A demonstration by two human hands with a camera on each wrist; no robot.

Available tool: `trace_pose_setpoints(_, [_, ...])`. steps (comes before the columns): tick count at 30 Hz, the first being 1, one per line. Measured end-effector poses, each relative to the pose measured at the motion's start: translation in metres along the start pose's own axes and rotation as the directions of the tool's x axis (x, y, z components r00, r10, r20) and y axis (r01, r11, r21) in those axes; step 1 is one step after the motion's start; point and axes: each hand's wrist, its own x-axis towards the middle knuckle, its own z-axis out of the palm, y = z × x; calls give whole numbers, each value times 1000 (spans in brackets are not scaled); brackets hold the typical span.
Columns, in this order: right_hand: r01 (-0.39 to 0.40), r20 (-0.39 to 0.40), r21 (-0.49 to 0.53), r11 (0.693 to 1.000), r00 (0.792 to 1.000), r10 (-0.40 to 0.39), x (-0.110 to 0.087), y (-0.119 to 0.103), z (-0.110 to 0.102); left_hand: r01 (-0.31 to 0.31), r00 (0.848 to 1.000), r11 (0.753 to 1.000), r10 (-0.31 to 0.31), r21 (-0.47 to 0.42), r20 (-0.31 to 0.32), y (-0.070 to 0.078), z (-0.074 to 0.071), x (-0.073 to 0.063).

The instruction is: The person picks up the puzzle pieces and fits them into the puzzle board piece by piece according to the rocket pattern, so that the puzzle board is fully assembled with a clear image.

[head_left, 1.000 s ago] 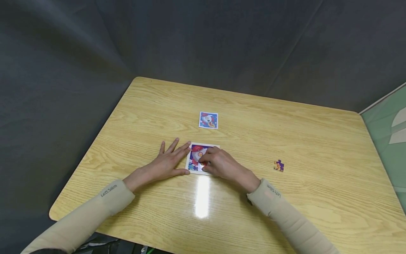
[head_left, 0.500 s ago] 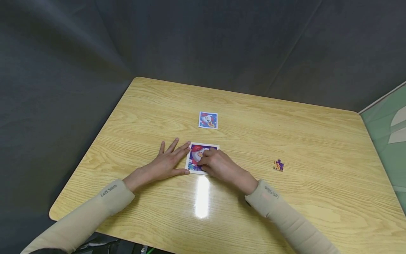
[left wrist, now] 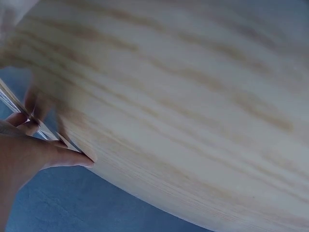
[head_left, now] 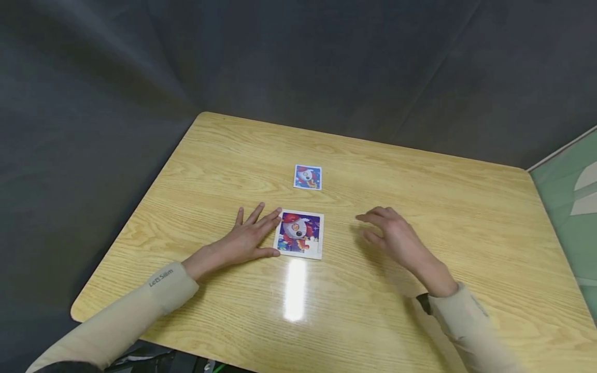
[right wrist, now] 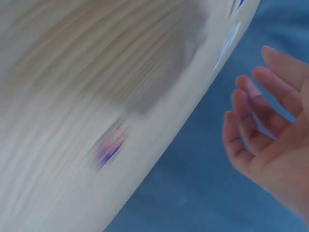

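Note:
A jigsaw puzzle [head_left: 298, 228] with a rocket picture lies in a white-edged tray [head_left: 315, 254]. Pale backing shows at its lower right corner. My left hand [head_left: 249, 238] lies spread against the tray's left side, thumb at the lower corner and fingertips at the upper one. In the left wrist view the thumb [left wrist: 67, 157] runs along the tray's edge. Off to the right, over the table, my right hand [head_left: 398, 235] holds nothing, its fingers loosely bent. A loose purple and orange puzzle piece [right wrist: 111, 145] shows blurred in the right wrist view; the right hand hides it in the head view.
A small picture card [head_left: 308, 177] with the same rocket lies behind the puzzle. The wooden table [head_left: 224, 160] ends at dark cloth [head_left: 326, 62] along the back and left. A green panel [head_left: 573, 207] stands at the right.
My right hand has left the puzzle and moved right, its fingers loosening, uncovering the rocket picture and the pale corner. The left hand has stayed at the tray's edge.

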Motion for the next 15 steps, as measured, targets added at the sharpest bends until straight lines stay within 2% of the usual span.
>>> trace_pose_setpoints(3, [-151,69,2,988,986,151,-29,24,-18,3,1000,1000,-3,-1,7,1,-1,0])
trace_pose_setpoints(6, [-277,158,23,961,950,270,-55,41,-29,4,1000,1000,-4,-3,10,2,-2,0])
trace_pose_setpoints(8, [-331,199,51,942,928,315,-66,49,-31,6,1000,1000,-6,-2,9,1,-3,-1])
trace_pose_setpoints(9, [-342,208,67,937,924,322,-71,53,-30,7,1000,1000,-7,0,8,1,-3,-1])
trace_pose_setpoints(11, [-348,200,91,933,924,326,-77,57,-27,7,1000,1000,-7,-2,5,1,-4,-2])
trace_pose_setpoints(15, [-283,91,80,956,957,276,-83,61,-21,-3,1000,1000,3,-15,0,1,-3,-2])
